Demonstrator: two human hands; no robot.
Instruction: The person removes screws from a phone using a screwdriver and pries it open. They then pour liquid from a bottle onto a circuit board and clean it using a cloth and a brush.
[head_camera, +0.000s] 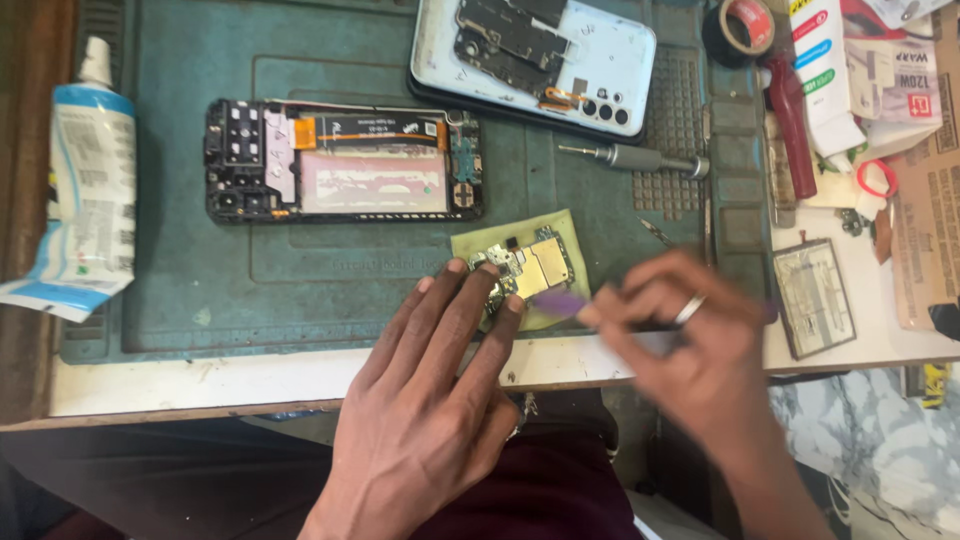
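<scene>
A small circuit board (535, 265) with gold shields lies on a yellow-green cloth (485, 245) at the front of the teal work mat (190, 290). My left hand (435, 400) rests flat, its fingertips pressing the board's near edge. My right hand (690, 330), blurred by motion and wearing a ring, grips a thin purple tool (562, 303) whose tip meets the board's lower right side. An opened phone body (340, 160) with its insides exposed lies further back on the mat.
A pale blue phone back cover (620, 60) carrying dark parts sits at the top. A screwdriver (635, 157) lies right of centre. A white tube (85, 170) is at left. Tape roll (742, 25), red tool (792, 120), boxes and a flat battery (812, 297) crowd the right.
</scene>
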